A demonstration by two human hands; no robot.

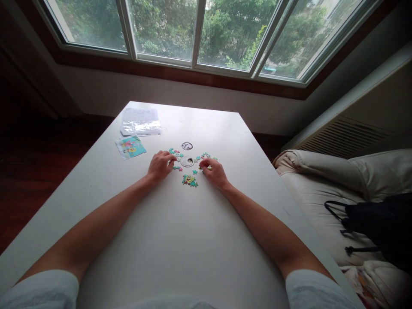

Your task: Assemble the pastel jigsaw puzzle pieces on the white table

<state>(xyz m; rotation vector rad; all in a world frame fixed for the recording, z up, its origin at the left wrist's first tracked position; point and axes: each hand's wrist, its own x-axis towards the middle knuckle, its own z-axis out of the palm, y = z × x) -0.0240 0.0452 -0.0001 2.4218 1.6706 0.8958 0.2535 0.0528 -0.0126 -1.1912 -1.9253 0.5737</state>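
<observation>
Small jigsaw pieces, mostly teal with some pink and yellow, lie scattered around both hands. My left hand (161, 165) is closed, its bent fingertips among the left-hand loose pieces (177, 168). Across from it, my right hand (214, 171) has its fingers curled and pressed together over pieces on the right; what either hand pinches is too small to tell. Between the hands lies a round grey-white disc (187, 161), and behind it a dark-rimmed round piece (187, 146). Nearer to me sits a joined cluster of puzzle pieces (189, 180), with one loose teal piece (195, 172) just above it.
A colourful picture card (131, 146) and a clear plastic sleeve with paper (140, 121) lie at the white table's (193, 240) back left. To the right is a cream sofa (322, 176) with a black bag (380, 223). A window (196, 34) spans the back.
</observation>
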